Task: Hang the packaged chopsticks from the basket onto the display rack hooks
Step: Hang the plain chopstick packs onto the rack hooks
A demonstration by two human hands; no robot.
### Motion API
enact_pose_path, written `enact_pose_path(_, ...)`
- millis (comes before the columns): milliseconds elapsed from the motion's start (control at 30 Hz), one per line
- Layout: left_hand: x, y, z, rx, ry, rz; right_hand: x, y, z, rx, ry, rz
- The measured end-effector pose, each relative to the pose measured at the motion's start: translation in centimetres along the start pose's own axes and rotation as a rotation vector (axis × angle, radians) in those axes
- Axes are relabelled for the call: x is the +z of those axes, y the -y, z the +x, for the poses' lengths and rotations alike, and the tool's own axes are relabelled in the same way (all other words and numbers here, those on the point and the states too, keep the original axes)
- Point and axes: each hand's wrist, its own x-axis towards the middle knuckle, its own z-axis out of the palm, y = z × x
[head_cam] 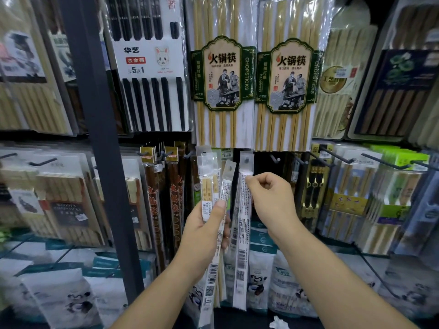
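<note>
My left hand [206, 230] grips a fanned bundle of slim clear chopstick packets [209, 186], upright, with their hang holes at the top. My right hand [273, 198] pinches one separate packet [243, 210] near its top between thumb and forefinger; its hang hole sits just below the big packs above. An empty black rack hook [275, 159] juts out a little to the right of that packet's top. The basket is not in view.
Large bamboo chopstick packs with green labels [223, 74] hang right above. Dark red chopstick packs [164, 198] hang at the left, more hooks and boxed sets [356, 198] at the right. A dark upright post [102, 138] stands left of my hands.
</note>
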Motion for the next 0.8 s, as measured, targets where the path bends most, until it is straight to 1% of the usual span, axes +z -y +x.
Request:
enact_pose_path(133, 0.1, -0.2, 0.2, 0.013, 0.005, 0.04, -0.2, -0.3, 0.5, -0.032, -0.044, -0.066)
enact_pose_path(267, 0.5, -0.7, 0.3, 0.007, 0.0, 0.005, -0.4, -0.5, -0.1, -0.052, -0.098, -0.103)
enact_pose_path(333, 0.7, -0.9, 0.4, 0.012, 0.002, 0.007, -0.3, -0.3, -0.7, -0.05, -0.059, -0.015)
enact_pose_path(400, 0.9, -0.9, 0.5, 0.031, 0.016, 0.024, -0.2, 0.1, -1.3, -0.048, 0.055, 0.111)
enact_pose_path(467, 1.3, -1.1, 0.5, 0.042, 0.024, 0.02, 0.0, 0.4, -1.7, -0.07, 0.132, 0.14)
enact_pose_path(533, 1.7, -1.2, 0.5, 0.043, 0.014, 0.01, 0.1, 0.6, -1.6, -0.071, 0.124, 0.138)
enact_pose_path(633, 2.1, -1.4, 0.6, 0.05, 0.017, -0.011, 0.2, 0.8, -1.2, -0.026, 0.095, 0.164)
enact_pose_path(700, 2.1, -1.4, 0.7, 0.075, 0.023, 0.017, 0.1, 0.8, -0.9, -0.025, 0.085, 0.167)
enact_pose_path(800, 1.8, -1.2, 0.7, 0.066, 0.041, 0.033, -0.1, 1.0, -0.5, -0.034, 0.062, 0.175)
